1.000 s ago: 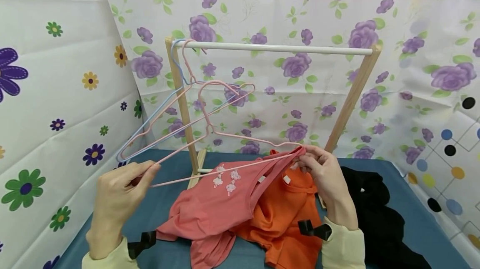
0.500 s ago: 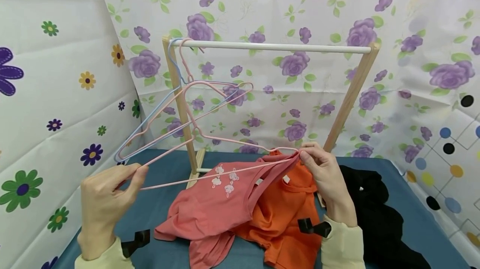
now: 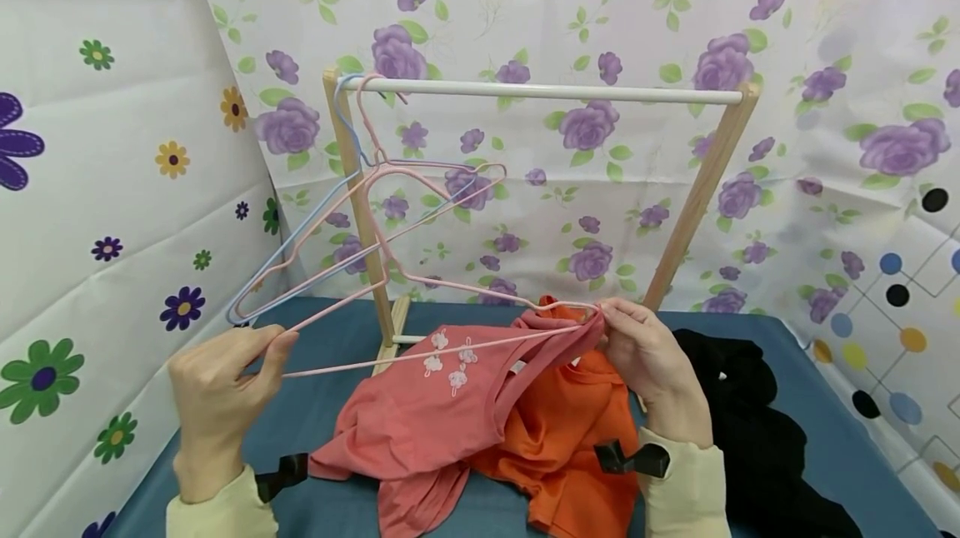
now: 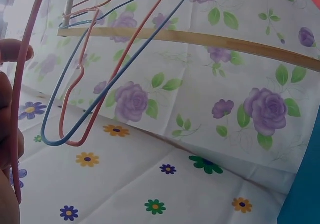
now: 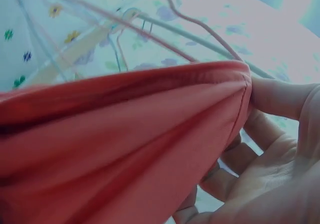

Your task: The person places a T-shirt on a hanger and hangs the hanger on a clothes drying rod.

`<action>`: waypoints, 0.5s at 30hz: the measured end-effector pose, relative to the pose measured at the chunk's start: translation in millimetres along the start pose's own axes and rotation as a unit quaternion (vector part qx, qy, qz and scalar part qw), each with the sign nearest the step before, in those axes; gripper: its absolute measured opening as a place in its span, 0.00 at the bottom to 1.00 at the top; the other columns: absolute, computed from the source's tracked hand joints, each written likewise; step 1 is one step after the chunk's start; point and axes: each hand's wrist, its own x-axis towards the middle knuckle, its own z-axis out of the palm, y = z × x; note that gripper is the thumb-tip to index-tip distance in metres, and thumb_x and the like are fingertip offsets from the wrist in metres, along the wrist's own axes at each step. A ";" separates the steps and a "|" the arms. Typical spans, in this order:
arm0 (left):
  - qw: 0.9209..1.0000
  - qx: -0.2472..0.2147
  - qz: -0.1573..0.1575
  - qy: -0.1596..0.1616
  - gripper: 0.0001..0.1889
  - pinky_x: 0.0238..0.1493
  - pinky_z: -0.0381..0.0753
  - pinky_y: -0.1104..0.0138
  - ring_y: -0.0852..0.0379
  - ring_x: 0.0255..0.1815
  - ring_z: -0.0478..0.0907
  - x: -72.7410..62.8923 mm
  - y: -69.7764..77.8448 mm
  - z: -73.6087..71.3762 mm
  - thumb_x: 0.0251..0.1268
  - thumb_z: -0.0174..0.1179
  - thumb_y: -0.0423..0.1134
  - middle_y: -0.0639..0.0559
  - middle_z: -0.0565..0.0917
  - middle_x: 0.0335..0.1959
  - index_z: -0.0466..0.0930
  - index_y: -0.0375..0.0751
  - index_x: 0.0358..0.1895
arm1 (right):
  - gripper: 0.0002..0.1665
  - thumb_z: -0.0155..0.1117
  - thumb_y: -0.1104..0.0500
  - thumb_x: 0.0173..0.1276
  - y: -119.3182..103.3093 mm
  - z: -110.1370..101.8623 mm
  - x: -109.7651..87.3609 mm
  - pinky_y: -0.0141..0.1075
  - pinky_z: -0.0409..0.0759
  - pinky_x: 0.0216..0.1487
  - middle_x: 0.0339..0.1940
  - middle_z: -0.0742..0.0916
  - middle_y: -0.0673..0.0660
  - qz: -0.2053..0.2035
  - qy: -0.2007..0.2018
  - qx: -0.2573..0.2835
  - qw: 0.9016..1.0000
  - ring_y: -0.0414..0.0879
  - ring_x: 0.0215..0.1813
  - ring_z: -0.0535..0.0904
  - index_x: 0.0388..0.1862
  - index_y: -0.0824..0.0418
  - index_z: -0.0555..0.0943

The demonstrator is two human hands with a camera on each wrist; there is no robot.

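Note:
My left hand grips the left end of a pink clothes hanger, held tilted over the table. The hanger's right end reaches into the neckline of a coral pink shirt with small white flower patches. At that end, my right hand pinches the shirt's edge, lifting that corner while the rest lies on the table. In the right wrist view the cloth is stretched to a point at the thumb, hiding the hanger's tip. The left wrist view shows fingers behind the pink hanger bar.
An orange garment lies partly under the shirt, and a black garment to its right. Behind stands a rack with a white rail and wooden legs. A blue hanger and another pink hanger hang at its left end.
The left hand has moved left with the hanger, whose hook shifted left too. The right hand has dropped slightly, its fingers now further behind the cloth. The shirt's corner stays over the hanger's end.

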 end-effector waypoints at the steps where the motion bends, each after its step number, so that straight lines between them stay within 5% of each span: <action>1: 1.000 0.002 0.001 0.001 0.29 0.17 0.52 0.78 0.64 0.09 0.59 -0.3 0.0 0.8 0.70 0.55 0.59 0.53 0.73 0.09 0.84 0.39 0.18 | 0.25 0.35 0.66 0.82 -0.1 -0.5 -0.3 0.36 0.74 0.48 0.41 0.85 0.53 0.009 -0.004 0.010 1.000 0.44 0.43 0.79 0.42 0.61 0.84; 8: 1.000 0.013 0.006 -0.004 0.31 0.14 0.49 0.76 0.66 0.08 0.56 -2.9 -1.8 2.5 0.70 0.54 0.60 0.56 0.70 0.08 0.82 0.40 0.16 | 0.25 0.35 0.66 0.82 -2.3 -3.0 -2.3 0.36 0.74 0.52 0.41 0.84 0.55 0.029 -0.016 0.041 0.999 0.45 0.46 0.79 0.43 0.63 0.84; 15: 0.997 0.051 0.049 -0.018 0.30 0.11 0.49 0.73 0.63 0.06 0.57 0.0 4.8 8.0 0.71 0.54 0.59 0.57 0.68 0.07 0.79 0.42 0.14 | 0.18 0.46 0.67 0.79 -2.3 10.5 -0.1 0.32 0.76 0.46 0.35 0.82 0.51 -0.009 0.044 -0.110 0.993 0.43 0.38 0.77 0.41 0.61 0.85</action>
